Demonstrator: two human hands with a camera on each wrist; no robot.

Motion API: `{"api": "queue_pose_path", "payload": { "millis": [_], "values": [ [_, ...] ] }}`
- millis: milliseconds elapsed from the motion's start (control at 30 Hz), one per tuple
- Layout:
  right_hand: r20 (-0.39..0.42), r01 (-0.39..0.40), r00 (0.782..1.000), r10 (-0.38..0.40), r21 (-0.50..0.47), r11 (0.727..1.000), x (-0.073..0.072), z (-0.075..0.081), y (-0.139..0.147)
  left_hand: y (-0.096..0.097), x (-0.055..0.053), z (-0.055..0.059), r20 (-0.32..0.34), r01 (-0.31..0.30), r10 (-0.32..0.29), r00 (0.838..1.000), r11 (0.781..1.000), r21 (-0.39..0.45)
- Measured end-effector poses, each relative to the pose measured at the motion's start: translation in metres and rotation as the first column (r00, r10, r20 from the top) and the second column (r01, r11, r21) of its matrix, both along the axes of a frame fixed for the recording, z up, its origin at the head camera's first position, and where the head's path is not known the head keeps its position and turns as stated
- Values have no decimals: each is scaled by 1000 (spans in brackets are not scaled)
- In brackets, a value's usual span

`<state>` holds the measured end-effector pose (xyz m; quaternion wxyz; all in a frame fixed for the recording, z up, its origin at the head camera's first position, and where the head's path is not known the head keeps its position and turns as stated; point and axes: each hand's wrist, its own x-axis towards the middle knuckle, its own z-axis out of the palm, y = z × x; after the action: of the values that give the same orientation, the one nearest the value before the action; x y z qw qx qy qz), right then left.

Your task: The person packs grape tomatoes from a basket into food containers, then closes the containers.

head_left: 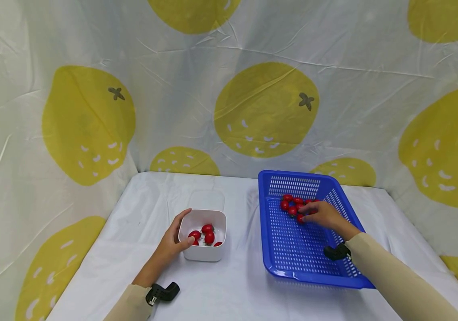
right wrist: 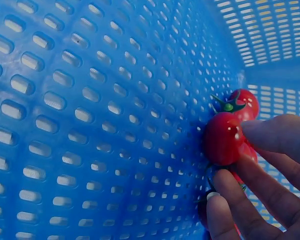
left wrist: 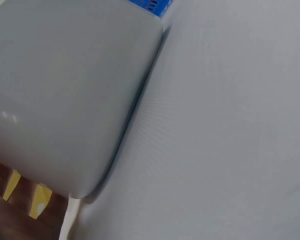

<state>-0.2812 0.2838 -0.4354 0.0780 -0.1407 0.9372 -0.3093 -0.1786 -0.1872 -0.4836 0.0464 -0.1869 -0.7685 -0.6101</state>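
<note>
My left hand (head_left: 174, 236) grips a white square box (head_left: 204, 254) at its left side, thumb over the near rim and fingers around the outer wall. Several red cherry tomatoes (head_left: 209, 237) lie inside. In the left wrist view the box's smooth wall (left wrist: 75, 95) fills the upper left. My right hand (head_left: 325, 216) reaches into a blue perforated basket (head_left: 266, 236), where more cherry tomatoes (head_left: 287, 198) cluster towards the far end. Close up, its thumb and fingers pinch the sides of one cherry tomato (right wrist: 222, 139); others with green stems sit against it, partly hidden by the fingers.
Behind the white box lies a clear, lid-like piece (head_left: 206, 196). A white cloth (head_left: 237, 285) covers the table, and a lemon-printed curtain (head_left: 172, 111) surrounds it at the back and sides. The basket's raised rim stands around the right hand.
</note>
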Motion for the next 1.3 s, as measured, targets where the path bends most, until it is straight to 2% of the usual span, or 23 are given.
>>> {"api": "queue_pose_path", "payload": {
  "millis": [233,467,800,967,1167,1300],
  "values": [
    [-13,-29,999,29,41,999,1,-2,-1,0,1,0,-3,4,-4,1000,1000,-1],
    [-24,-52,998,53,61,997,2,-4,-1,0,0,-3,-7,33,-33,999,999,37],
    [-13,-38,999,39,75,996,2,-4,-3,-1,-1,-3,-22,28,-27,999,999,27],
    [1,-41,999,41,77,996,1,-4,-3,1,2,3,-10,20,-20,1000,1000,14],
    [10,-39,999,38,78,996,0,-5,-3,6,12,24,-24,36,-36,999,999,21],
    [8,-34,999,33,83,996,-1,-5,-3,4,8,16,-21,21,-20,1000,1000,5]
  ]
}}
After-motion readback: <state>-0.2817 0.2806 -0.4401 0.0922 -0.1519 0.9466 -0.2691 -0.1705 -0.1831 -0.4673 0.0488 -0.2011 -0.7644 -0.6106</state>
